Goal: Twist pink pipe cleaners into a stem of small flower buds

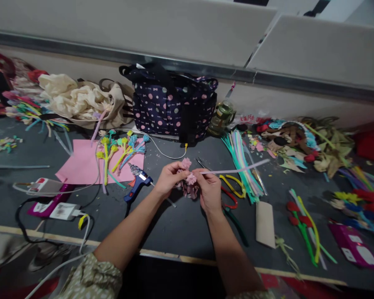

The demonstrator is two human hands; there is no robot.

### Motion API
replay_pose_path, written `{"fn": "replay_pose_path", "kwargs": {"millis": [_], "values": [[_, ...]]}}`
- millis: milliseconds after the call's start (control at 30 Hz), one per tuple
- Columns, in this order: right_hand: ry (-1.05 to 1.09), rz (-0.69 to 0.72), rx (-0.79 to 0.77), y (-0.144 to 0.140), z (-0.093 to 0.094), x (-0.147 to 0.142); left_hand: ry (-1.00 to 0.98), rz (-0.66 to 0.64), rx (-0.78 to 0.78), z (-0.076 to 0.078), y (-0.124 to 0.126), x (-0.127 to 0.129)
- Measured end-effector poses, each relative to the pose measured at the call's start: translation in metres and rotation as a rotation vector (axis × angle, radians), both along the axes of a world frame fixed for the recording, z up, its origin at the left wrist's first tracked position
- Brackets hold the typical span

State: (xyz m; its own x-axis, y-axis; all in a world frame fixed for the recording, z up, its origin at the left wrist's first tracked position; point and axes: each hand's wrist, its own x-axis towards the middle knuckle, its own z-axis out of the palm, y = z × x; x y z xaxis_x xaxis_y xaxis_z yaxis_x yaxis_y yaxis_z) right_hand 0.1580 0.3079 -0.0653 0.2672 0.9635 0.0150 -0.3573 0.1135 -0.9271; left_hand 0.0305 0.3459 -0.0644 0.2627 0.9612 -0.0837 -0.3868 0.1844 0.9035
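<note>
Over the middle of the dark table, my left hand (pixel 168 179) and my right hand (pixel 209 190) meet, fingers closed. Between them are fluffy pink pipe-cleaner flowers (pixel 191 179), partly covered by my fingers. My left hand pinches the flower at its side. A long pale pink pipe cleaner (pixel 239 170) runs out to the right from my right fingertips. Small pinkish pieces (pixel 188 192) show just below the flowers, not clearly made out. A blue glue gun (pixel 138 188) lies left of my left hand. Yellow-handled (pixel 242 189) and red-handled (pixel 233 200) tools lie beside my right hand.
Finished pipe-cleaner flowers (pixel 107 151) lie on pink paper (pixel 77 162). A bundle of pipe cleaners (pixel 241 160), a cardboard tube (pixel 264 224) and red tulips (pixel 302 221) are at right. Behind stand a patterned bag (pixel 171 104) and green bottle (pixel 222 116). Power strips and cables (pixel 62 210) lie left.
</note>
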Motion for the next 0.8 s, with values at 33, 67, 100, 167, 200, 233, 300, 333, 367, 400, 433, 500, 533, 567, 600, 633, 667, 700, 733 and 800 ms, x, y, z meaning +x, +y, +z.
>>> {"fn": "replay_pose_path", "kwargs": {"millis": [33,67,100,167,200,233,300,333,367,400,433,500,533,567,600,633,667,700,733,800], "values": [[-0.042,-0.028,0.019,-0.0004,-0.0005,0.0003,0.014,0.004,0.03,-0.0001,0.0001,-0.0001],[-0.087,-0.051,0.036,-0.0008,-0.0009,0.0006,0.029,0.01,0.067,0.0,0.0003,-0.0003],[-0.129,-0.067,0.049,-0.0013,-0.001,0.0008,0.045,0.018,0.108,0.0002,0.0006,-0.0007],[-0.2,-0.088,0.074,-0.0024,-0.0005,0.0011,0.076,0.037,0.184,0.0007,0.0014,-0.0015],[-0.228,-0.097,0.089,-0.0029,0.0001,0.001,0.088,0.043,0.208,0.0008,0.0019,-0.0019],[-0.251,-0.106,0.107,-0.0033,0.0008,0.0009,0.096,0.045,0.22,0.0009,0.0024,-0.0023],[-0.289,-0.122,0.149,-0.0039,0.0023,0.0004,0.101,0.041,0.224,0.0009,0.0031,-0.0028],[-0.303,-0.127,0.169,-0.0041,0.0029,0.0002,0.101,0.037,0.221,0.0009,0.0033,-0.003],[-0.316,-0.128,0.186,-0.0043,0.0034,0.0,0.099,0.034,0.216,0.0009,0.0034,-0.003],[-0.328,-0.129,0.199,-0.0044,0.0037,-0.0001,0.094,0.033,0.21,0.0008,0.0033,-0.003],[-0.341,-0.128,0.207,-0.0045,0.004,0.0,0.087,0.032,0.204,0.0008,0.0031,-0.003],[-0.373,-0.128,0.213,-0.0048,0.0044,0.0002,0.07,0.03,0.188,0.0005,0.0025,-0.0031],[-0.391,-0.128,0.212,-0.005,0.0045,0.0004,0.06,0.027,0.179,0.0003,0.0022,-0.0033],[-0.405,-0.126,0.212,-0.0052,0.0047,0.0006,0.05,0.023,0.168,0.0001,0.0018,-0.0034],[-0.413,-0.122,0.21,-0.0055,0.0047,0.0008,0.042,0.018,0.158,-0.0002,0.0015,-0.0036],[-0.416,-0.117,0.206,-0.0058,0.0046,0.0009,0.034,0.015,0.151,-0.0004,0.0011,-0.0038],[-0.413,-0.112,0.201,-0.006,0.0045,0.0009,0.031,0.011,0.149,-0.0005,0.0007,-0.0039],[-0.407,-0.109,0.195,-0.0062,0.0042,0.0009,0.03,0.009,0.153,-0.0005,0.0004,-0.0039],[-0.401,-0.111,0.189,-0.0064,0.0039,0.0008,0.031,0.006,0.162,-0.0004,0.0,-0.0038],[-0.393,-0.117,0.178,-0.0067,0.0034,0.0005,0.03,0.009,0.181,0.0003,-0.0007,-0.0033]]}}
